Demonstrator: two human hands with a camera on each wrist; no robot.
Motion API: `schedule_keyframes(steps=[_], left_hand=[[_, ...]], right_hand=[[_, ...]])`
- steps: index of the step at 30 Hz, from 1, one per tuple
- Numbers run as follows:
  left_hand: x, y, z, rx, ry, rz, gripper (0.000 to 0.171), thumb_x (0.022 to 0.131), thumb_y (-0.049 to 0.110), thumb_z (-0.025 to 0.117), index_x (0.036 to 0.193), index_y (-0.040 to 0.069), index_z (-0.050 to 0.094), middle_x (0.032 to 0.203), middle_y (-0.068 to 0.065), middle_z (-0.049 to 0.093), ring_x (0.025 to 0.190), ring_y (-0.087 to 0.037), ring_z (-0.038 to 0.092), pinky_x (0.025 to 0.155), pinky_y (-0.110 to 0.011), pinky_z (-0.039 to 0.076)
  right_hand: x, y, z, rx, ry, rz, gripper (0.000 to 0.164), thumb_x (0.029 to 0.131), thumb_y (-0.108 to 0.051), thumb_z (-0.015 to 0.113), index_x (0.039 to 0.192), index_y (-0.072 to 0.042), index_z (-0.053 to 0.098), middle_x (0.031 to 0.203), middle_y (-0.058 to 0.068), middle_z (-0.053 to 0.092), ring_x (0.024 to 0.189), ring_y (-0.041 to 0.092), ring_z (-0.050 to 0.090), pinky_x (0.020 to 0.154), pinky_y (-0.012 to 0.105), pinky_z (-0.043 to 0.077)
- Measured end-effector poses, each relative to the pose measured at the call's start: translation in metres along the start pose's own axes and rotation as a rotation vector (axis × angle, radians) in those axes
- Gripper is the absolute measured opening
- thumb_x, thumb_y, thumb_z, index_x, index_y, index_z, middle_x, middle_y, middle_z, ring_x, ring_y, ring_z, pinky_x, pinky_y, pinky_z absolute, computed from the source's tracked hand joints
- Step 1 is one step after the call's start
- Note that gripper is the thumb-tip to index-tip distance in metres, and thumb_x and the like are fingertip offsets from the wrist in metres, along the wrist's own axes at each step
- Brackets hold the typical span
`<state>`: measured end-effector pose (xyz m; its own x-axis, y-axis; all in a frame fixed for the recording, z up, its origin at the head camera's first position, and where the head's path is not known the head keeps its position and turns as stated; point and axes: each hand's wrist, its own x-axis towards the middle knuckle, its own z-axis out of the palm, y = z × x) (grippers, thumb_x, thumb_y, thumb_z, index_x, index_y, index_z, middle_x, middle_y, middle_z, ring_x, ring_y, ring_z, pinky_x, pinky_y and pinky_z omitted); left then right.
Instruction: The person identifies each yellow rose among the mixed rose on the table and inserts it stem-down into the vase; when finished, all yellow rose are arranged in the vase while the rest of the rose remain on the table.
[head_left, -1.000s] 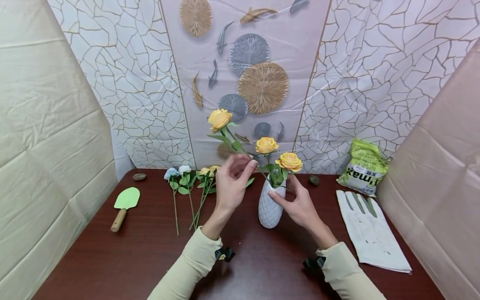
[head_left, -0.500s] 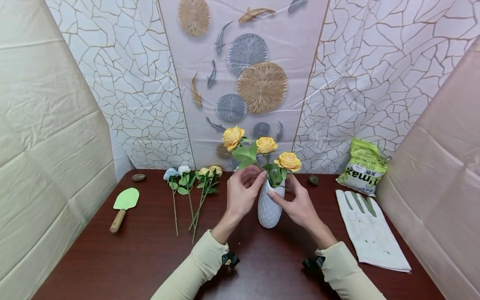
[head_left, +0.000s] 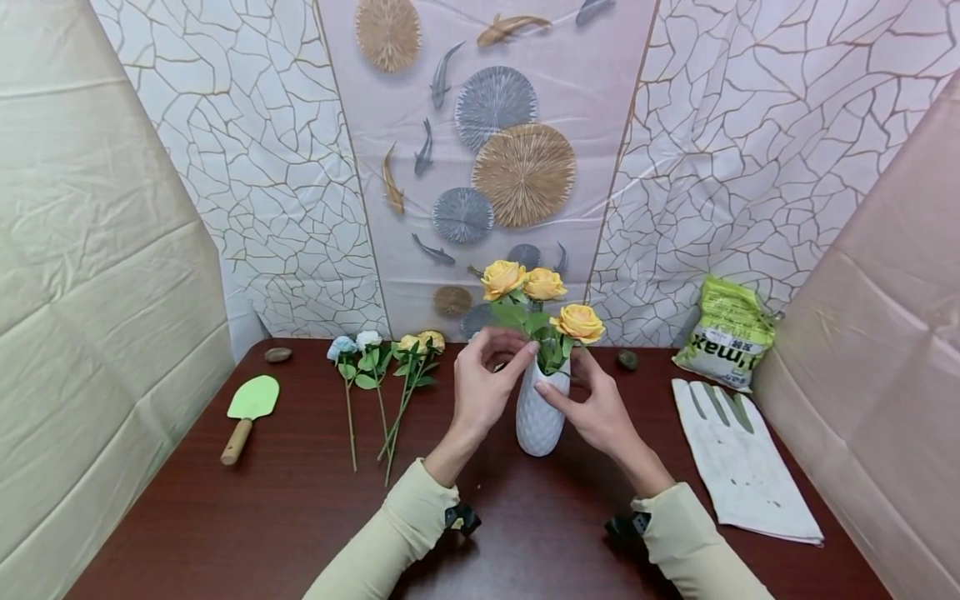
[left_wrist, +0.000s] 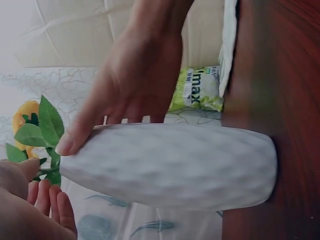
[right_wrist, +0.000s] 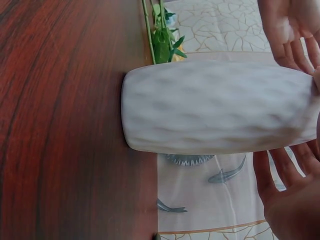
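A white dimpled vase [head_left: 540,421] stands upright on the dark wooden table. My right hand [head_left: 600,408] grips it near the rim, thumb in front and fingers round the far side; the left wrist view shows the thumb at the vase's mouth. My left hand [head_left: 487,379] pinches the stem of a yellow rose [head_left: 503,280] between thumb and fingers, right beside the vase mouth. Two other yellow roses, a middle rose [head_left: 544,284] and a right-hand rose [head_left: 578,323], rise from the vase with green leaves. The lower end of the pinched stem is hidden.
Left on the table lie a blue flower [head_left: 342,348], a white flower [head_left: 368,339] and yellow flowers [head_left: 420,342]. A trowel [head_left: 252,400] and a stone [head_left: 277,355] are farther left. At right are a green bag [head_left: 726,337], white gloves [head_left: 750,467] and another stone [head_left: 627,359].
My left hand has moved right and slightly down to the vase mouth, bringing its rose lower and beside the other two. My right hand stays on the vase.
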<state>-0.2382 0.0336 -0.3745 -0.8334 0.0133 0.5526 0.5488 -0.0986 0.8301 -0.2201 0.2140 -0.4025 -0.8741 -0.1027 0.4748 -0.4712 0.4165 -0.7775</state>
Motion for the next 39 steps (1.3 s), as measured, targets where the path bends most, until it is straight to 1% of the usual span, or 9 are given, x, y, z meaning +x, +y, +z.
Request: schedule_keyframes(steps=[3,8,12,16,19,22,26,32,39], left_hand=[[0.002,-0.002,0.001,0.0,0.001,-0.006,0.022,0.089,0.013,0.077,0.106,0.001,0.07,0.098,-0.015,0.073,0.089,-0.033,0.069,0.079,-0.038,0.059],[0.008,-0.022,0.005,0.03,-0.001,-0.038,0.02,0.089,0.02,0.078,0.106,0.01,0.074,0.095,-0.01,0.074,0.085,-0.026,0.069,0.075,-0.039,0.057],[0.011,-0.032,0.007,0.088,-0.006,-0.037,0.017,0.088,0.031,0.079,0.097,0.018,0.075,0.086,-0.004,0.072,0.079,-0.021,0.067,0.069,-0.035,0.055],[0.011,-0.033,0.006,0.128,-0.025,-0.031,0.017,0.088,0.035,0.079,0.092,0.02,0.074,0.082,-0.001,0.07,0.076,-0.021,0.066,0.065,-0.031,0.053],[0.01,-0.033,0.005,0.129,-0.04,-0.058,0.015,0.088,0.036,0.079,0.092,0.022,0.075,0.083,0.001,0.071,0.079,-0.017,0.066,0.065,-0.029,0.053],[0.01,-0.035,0.003,0.115,-0.051,-0.097,0.015,0.086,0.036,0.081,0.093,0.023,0.077,0.085,0.001,0.072,0.082,-0.015,0.066,0.067,-0.028,0.054],[0.01,-0.038,0.0,0.089,-0.067,-0.137,0.02,0.084,0.038,0.082,0.097,0.023,0.076,0.089,-0.001,0.072,0.086,-0.016,0.066,0.072,-0.031,0.056],[0.011,-0.04,-0.007,0.096,-0.113,-0.164,0.023,0.084,0.039,0.082,0.1,0.024,0.075,0.093,0.001,0.071,0.089,-0.016,0.066,0.075,-0.032,0.056],[0.011,-0.04,-0.015,0.113,-0.169,-0.148,0.024,0.085,0.039,0.081,0.104,0.026,0.075,0.098,0.004,0.074,0.092,-0.013,0.068,0.08,-0.037,0.056]], right_hand=[[0.001,0.0,0.0,0.001,0.004,-0.004,0.057,0.088,-0.021,0.079,0.138,-0.012,0.053,0.122,0.006,0.068,0.108,0.014,0.067,0.091,0.025,0.056],[0.001,0.0,0.001,-0.002,0.001,0.006,0.059,0.088,-0.021,0.079,0.141,-0.016,0.052,0.122,0.004,0.069,0.107,0.004,0.065,0.09,0.02,0.054],[0.0,-0.001,0.0,-0.013,-0.002,0.015,0.062,0.089,-0.023,0.079,0.143,-0.017,0.05,0.125,0.003,0.068,0.109,0.007,0.066,0.091,0.019,0.053],[0.0,-0.002,-0.001,-0.022,-0.005,0.016,0.061,0.089,-0.023,0.078,0.143,-0.017,0.05,0.127,0.003,0.067,0.113,0.016,0.066,0.091,0.02,0.053],[0.0,-0.002,-0.001,-0.017,-0.005,0.015,0.059,0.089,-0.023,0.078,0.141,-0.016,0.05,0.127,0.003,0.066,0.114,0.021,0.066,0.092,0.024,0.054],[0.0,-0.002,0.0,-0.013,-0.006,0.019,0.06,0.09,-0.023,0.078,0.142,-0.016,0.05,0.128,0.003,0.066,0.114,0.021,0.066,0.093,0.027,0.055],[0.0,-0.002,0.0,-0.011,-0.008,0.03,0.059,0.09,-0.024,0.078,0.142,-0.017,0.05,0.127,0.002,0.066,0.114,0.019,0.066,0.093,0.027,0.055],[0.0,-0.003,0.001,-0.007,-0.015,0.03,0.06,0.09,-0.024,0.078,0.142,-0.016,0.05,0.127,0.005,0.067,0.115,0.02,0.066,0.097,0.038,0.056],[-0.001,-0.003,0.0,-0.019,-0.01,0.034,0.06,0.089,-0.025,0.078,0.142,-0.017,0.05,0.126,0.003,0.067,0.112,0.013,0.066,0.094,0.027,0.055]])
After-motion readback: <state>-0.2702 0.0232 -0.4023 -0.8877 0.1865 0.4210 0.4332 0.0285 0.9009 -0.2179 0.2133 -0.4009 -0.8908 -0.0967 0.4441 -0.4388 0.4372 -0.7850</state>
